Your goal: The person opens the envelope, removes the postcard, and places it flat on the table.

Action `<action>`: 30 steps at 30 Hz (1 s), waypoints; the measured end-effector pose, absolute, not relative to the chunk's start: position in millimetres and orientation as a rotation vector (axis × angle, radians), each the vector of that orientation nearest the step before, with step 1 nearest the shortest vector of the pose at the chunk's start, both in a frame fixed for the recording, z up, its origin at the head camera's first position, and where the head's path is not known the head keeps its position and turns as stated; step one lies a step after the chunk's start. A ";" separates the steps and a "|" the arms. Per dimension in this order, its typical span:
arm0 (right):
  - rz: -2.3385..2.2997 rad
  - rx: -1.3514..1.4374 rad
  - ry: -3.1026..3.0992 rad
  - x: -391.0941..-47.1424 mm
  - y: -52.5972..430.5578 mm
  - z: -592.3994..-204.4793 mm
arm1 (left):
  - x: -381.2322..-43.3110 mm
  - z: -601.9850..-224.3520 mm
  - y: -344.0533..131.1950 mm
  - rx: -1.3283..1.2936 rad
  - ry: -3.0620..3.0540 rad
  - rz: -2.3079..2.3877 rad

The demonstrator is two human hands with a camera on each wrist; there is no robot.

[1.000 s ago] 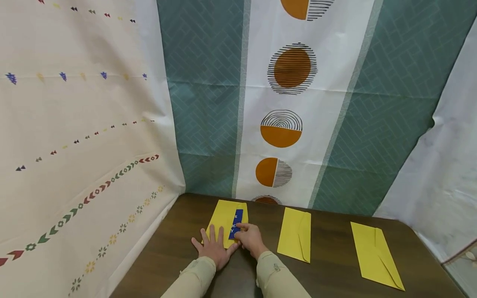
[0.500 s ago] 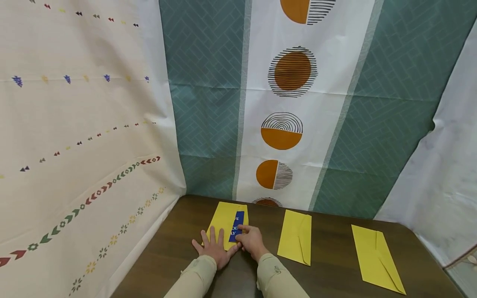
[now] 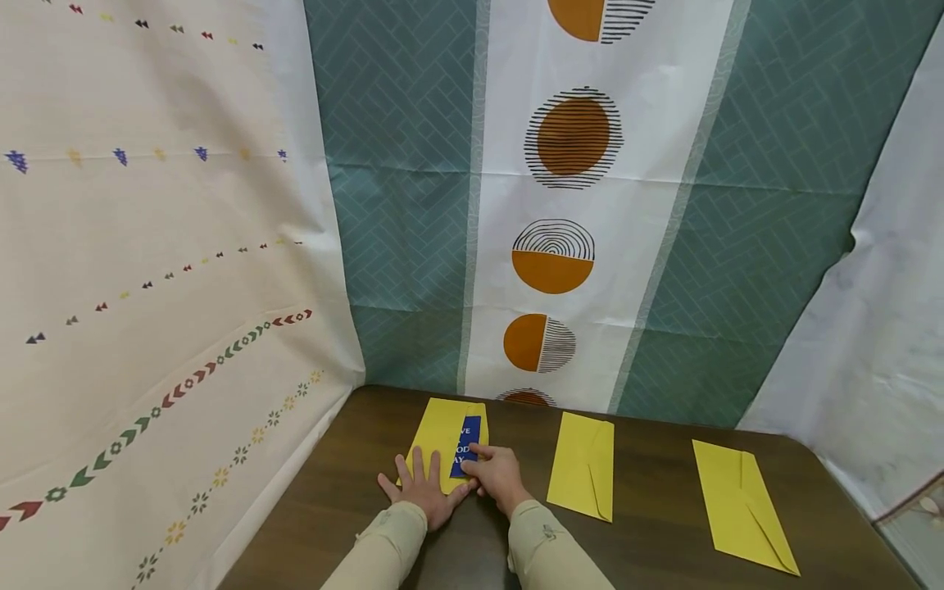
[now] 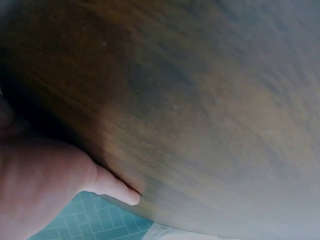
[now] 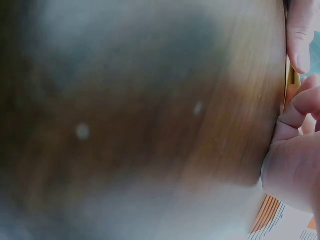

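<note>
Plainly, pale sleeves (image 3: 379, 545) stretched over a dark wooden table (image 3: 656, 549). The left hand (image 3: 428, 496) lay with fingers spread on a yellow envelope (image 3: 438, 426); beside it, the right hand (image 3: 503, 477) had thumb and forefinger clamped on a blue card (image 3: 468, 433), which lay along that envelope's right side. Two more envelopes (image 3: 580, 465) lay apart rightward, before a teal-and-white cloth (image 3: 401, 246).

A second on, the card (image 3: 460, 448) has edged slightly right from the left envelope (image 3: 438, 428), baring more white lettering: its top line now shows VE instead of E, its bottom AY instead of Y.
</note>
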State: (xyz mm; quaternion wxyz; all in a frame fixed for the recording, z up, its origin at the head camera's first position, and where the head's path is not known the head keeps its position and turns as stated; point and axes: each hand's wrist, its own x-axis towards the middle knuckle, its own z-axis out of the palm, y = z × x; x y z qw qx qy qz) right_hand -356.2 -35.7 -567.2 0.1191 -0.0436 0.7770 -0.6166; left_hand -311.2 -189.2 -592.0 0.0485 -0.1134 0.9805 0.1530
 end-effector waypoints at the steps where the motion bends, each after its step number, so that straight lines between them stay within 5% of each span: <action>1: -1.800 -0.129 2.275 -356.0 -35.6 -567.0 | -311.1 -591.2 -188.9 -0.346 2.986 0.471; 30: -1.772 -0.071 2.301 -352.5 -33.8 -567.0 | -312.1 -591.2 -190.9 -0.327 2.959 0.457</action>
